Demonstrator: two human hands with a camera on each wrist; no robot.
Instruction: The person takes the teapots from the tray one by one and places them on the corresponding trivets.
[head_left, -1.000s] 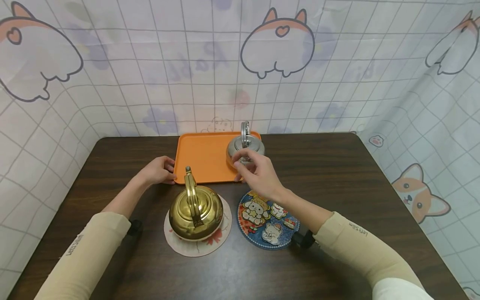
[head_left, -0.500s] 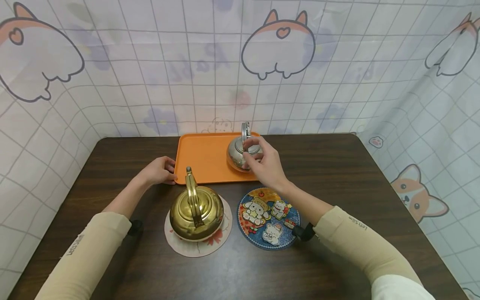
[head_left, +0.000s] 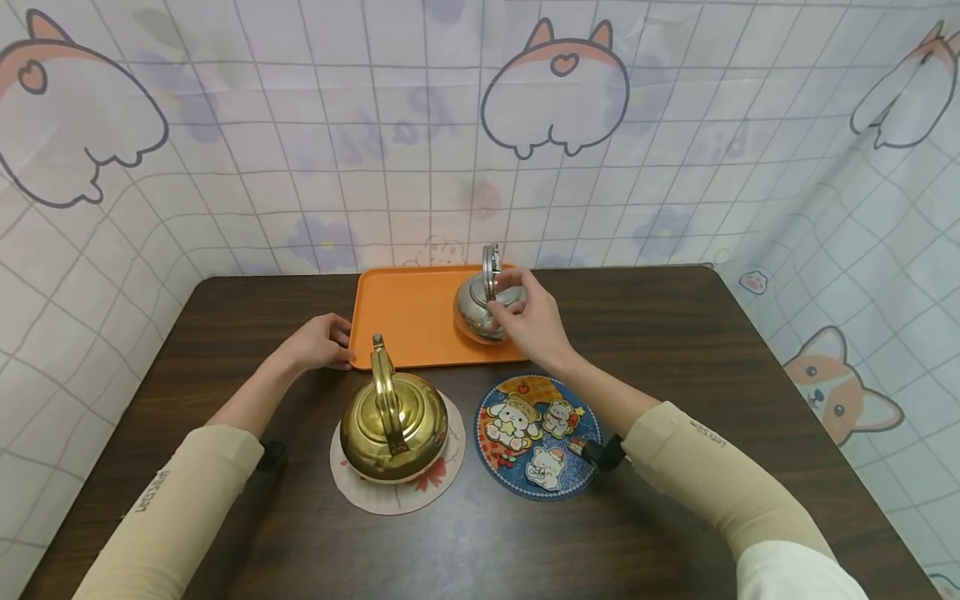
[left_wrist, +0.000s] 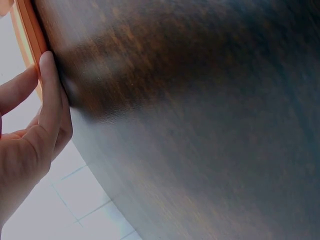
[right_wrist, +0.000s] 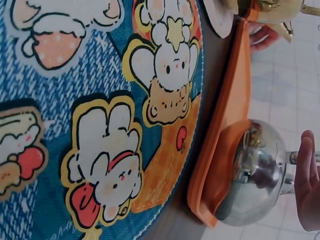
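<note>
An orange tray (head_left: 408,312) lies at the back of the table. My left hand (head_left: 318,342) holds its left front corner; in the left wrist view the fingers (left_wrist: 49,90) and thumb meet at the tray's rim. On the tray's right end stands a silver kettle (head_left: 472,312) with its handle upright. My right hand (head_left: 536,321) is at that handle from the right, fingers bent. In the right wrist view its fingers (right_wrist: 307,165) overlap the handle, and I cannot tell whether they close round it. The kettle (right_wrist: 260,172) sits upright on the tray.
Nearer the front, a gold kettle (head_left: 423,417) stands on a round pink mat (head_left: 352,487). To its right lies a round blue mat (head_left: 491,462) with cartoon figures, below my right forearm. A patterned curtain (head_left: 420,167) hangs behind the dark wooden table (head_left: 675,342).
My right hand has moved back and slightly right, from the silver kettle's front to its handle. My left hand and both kettles have stayed in place.
</note>
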